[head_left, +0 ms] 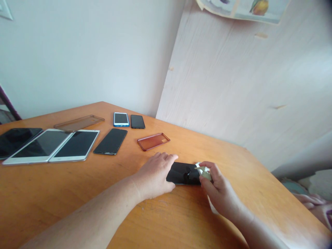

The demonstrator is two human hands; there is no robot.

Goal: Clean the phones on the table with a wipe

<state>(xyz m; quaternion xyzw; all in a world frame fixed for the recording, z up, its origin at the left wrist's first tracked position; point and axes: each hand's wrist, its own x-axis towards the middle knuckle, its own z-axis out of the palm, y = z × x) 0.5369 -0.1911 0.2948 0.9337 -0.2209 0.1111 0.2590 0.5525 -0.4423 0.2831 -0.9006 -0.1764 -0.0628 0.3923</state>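
Observation:
A black smartphone (181, 172) lies screen up on the wooden table, with reflections on its glass. My left hand (157, 173) is around its left end, thumb at the near edge and fingers at the far edge. At the phone's right end, my right hand (218, 190) pinches a small pale-green object (206, 173) with a thin tip reaching over the screen. It resembles a spray nozzle, but my fingers hide most of it. Something white (213, 208) shows beneath my right palm; I cannot tell whether it belongs to the pale-green object.
A reddish clear phone case (153, 141) lies beyond my left hand. Further left are a black phone (111, 141), two white tablets (43, 143) (77, 143), a dark tablet (18, 138) and a clear brownish case (80, 121). Two small phones (121, 119) (137, 121) lie near the wall.

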